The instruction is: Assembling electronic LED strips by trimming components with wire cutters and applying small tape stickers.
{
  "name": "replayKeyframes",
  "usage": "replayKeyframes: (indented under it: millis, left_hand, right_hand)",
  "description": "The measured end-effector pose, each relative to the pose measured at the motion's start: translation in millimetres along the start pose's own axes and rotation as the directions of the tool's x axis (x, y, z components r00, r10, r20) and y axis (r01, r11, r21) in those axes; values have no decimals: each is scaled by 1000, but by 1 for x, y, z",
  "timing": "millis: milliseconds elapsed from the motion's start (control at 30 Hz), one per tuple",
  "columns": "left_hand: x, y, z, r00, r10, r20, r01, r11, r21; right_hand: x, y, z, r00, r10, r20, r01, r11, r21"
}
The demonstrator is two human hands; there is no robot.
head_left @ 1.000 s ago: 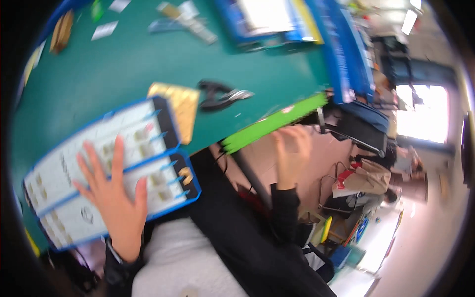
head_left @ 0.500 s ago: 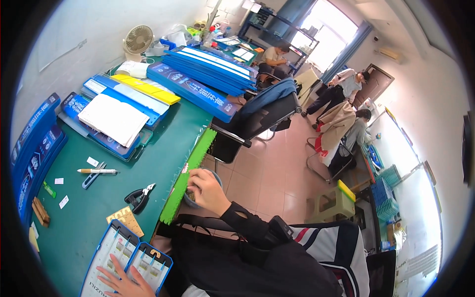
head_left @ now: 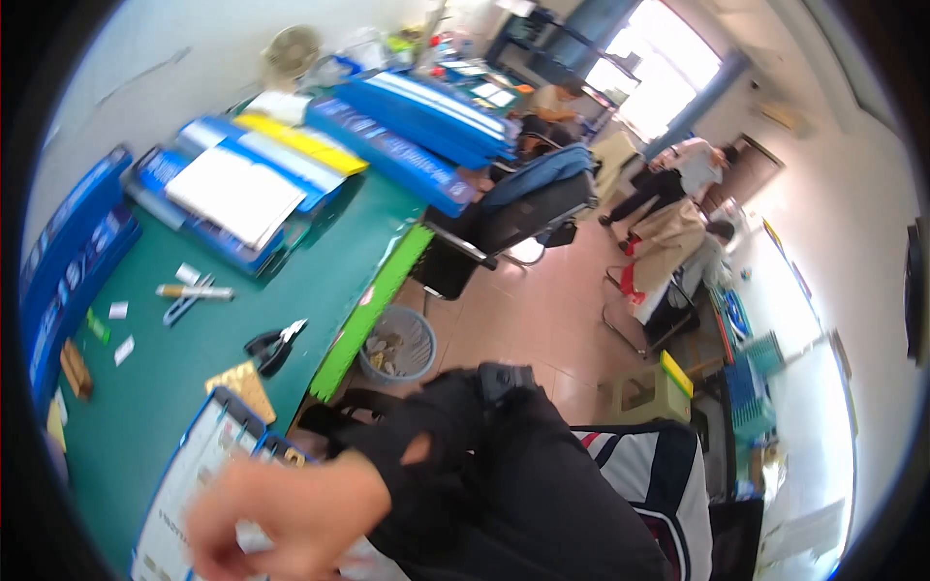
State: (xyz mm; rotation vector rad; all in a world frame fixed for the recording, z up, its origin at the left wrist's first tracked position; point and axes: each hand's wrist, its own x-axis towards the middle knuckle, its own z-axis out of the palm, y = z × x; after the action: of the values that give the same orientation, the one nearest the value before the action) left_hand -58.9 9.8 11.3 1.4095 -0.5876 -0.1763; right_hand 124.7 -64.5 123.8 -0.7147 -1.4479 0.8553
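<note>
My right hand (head_left: 291, 513), its fingers bent and smeared by motion, hangs over a blue-edged panel with white sheets (head_left: 179, 484) at the near left. Whether anything small is between the fingers cannot be made out. Its black sleeve (head_left: 426, 455) crosses the lower middle. My left hand is hidden behind the right, apart from perhaps a blurred patch of skin below the right wrist. Under the panel's top edge lies a tan perforated board (head_left: 242, 389). Black-handled cutters (head_left: 276, 347) rest beyond it on the green tabletop (head_left: 320, 300).
A grey basket bin (head_left: 412, 339) with scraps stands on the floor beside the table's green edge strip (head_left: 373, 315). A pen (head_left: 196, 291), wooden block (head_left: 76, 368) and blue folders (head_left: 77, 261) lie left. An office chair (head_left: 513, 218) stands ahead; people work farther off.
My right hand has moved from above the bin, left and toward me, to over the panel, covering my left hand, which lay spread there. The bin now shows. The view has shifted slightly.
</note>
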Motion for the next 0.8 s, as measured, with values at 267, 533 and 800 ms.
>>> replayKeyframes:
  millis: [267,533,800]
  left_hand:
    - [-56,44,42,121,-51,-991,-315,945,-87]
    - [-85,41,49,-431,230,-873,357,931,70]
    - [-130,46,31,-478,535,-697,822,552,-140]
  right_hand:
    - [91,15,-106,849,-77,-523,21,994,-111]
    - [131,160,-90,803,572,-169,-596,780,-193]
    - [143,161,-42,973,207,103,9,412,-911]
